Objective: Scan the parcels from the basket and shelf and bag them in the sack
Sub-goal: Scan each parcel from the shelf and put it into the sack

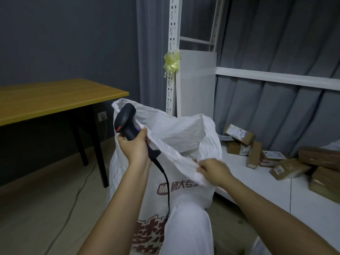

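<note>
Holding sack (176,137) mouth open mid-frame: left hand (135,146) grips scanner (127,122) + rim, right hand (214,171) pinches rim. Next I'd grab parcels (239,134), lower right.

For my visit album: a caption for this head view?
Left hand holds scanner and sack rim; right hand pinches it open.

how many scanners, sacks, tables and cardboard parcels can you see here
scanner: 1, gripped in the left hand
sack: 1, rim pinched by the right hand
table: 1
cardboard parcels: 8 that I can make out on the shelf; the pile runs off the right edge
total: 11
</note>
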